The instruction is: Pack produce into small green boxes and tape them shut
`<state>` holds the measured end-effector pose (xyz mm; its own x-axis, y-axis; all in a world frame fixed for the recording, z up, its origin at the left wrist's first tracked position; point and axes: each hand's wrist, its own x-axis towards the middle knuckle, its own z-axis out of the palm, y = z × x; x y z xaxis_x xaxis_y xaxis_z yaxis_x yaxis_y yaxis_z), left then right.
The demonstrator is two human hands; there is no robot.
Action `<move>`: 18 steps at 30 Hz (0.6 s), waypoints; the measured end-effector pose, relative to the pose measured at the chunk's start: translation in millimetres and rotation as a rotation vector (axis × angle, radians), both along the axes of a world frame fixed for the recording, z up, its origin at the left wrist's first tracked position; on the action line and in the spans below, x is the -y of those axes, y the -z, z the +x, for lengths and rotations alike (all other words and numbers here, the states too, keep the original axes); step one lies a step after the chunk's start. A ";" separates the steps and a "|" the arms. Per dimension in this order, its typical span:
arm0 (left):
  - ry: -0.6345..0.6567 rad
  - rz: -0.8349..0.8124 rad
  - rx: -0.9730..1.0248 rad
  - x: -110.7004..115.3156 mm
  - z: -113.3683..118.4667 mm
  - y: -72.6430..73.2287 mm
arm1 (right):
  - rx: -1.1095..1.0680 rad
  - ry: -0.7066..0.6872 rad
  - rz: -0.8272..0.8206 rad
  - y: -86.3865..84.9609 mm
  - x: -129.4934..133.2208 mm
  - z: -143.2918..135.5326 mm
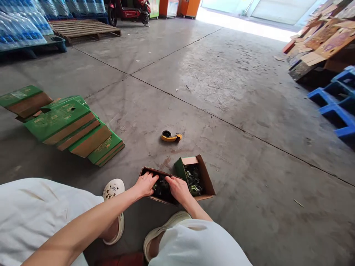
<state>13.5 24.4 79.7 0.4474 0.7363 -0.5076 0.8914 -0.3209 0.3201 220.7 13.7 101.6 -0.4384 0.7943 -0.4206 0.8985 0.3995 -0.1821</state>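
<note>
Two small open cardboard boxes stand side by side on the floor between and just ahead of my feet. My left hand [146, 183] rests at the left part of the nearer box [161, 200], fingers spread over the dark, glossy plastic-wrapped contents [161, 187]. At that box's right part is my right hand [177, 187], its fingers bent down into the opening; their tips are partly hidden. The second box [206, 176], green and brown, touches or nearly touches the first on the right and holds dark plastic-wrapped items with some green showing [194, 179].
A yellow tape dispenser [172, 138] lies beyond the boxes. Flattened green cartons [63, 118] are at the left. Blue pallets [338, 99] and stacked cardboard [324, 40] stand right; bottled water [20, 27], a wooden pallet [83, 29] and a red scooter [129, 13] are farther back.
</note>
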 end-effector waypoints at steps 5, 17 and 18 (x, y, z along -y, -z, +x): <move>-0.093 -0.032 -0.041 -4.0 11.1 5.8 | -0.168 -0.035 -0.045 -16.9 -0.4 26.6; -0.068 0.093 -0.020 19.0 6.3 5.7 | 0.082 -0.326 -0.063 -6.4 19.8 11.6; -0.077 0.080 -0.028 16.9 7.1 5.7 | 0.094 -0.334 -0.050 -2.4 21.0 12.9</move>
